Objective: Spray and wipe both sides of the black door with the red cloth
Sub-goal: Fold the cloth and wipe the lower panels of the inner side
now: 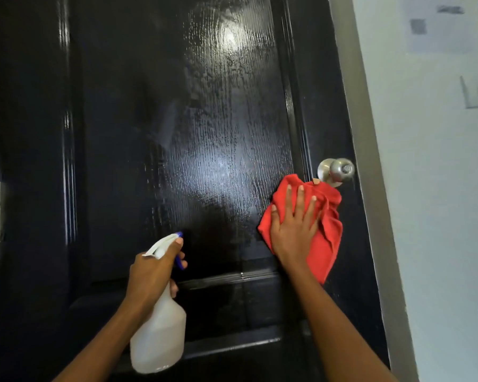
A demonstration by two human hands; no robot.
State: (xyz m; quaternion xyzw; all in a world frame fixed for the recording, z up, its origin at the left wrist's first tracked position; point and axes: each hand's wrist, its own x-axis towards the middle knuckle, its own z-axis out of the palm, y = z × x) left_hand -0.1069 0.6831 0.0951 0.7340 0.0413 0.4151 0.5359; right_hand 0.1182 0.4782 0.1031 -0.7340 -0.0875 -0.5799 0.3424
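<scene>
Red cloth (322,230) is pressed flat on the black door (177,133) by the spread right hand (293,227), at 7 o'clock from the knob (340,169). Spray bottle (160,326), contents unclear, is gripped by the left hand (152,274).

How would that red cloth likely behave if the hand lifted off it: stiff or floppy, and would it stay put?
Probably floppy: the red cloth bunches in folds and droops below the right hand. It likely slides easily, since the black door looks glossy and wet. Let go, it would probably drop; only the flat palm seems to pin it.
</scene>
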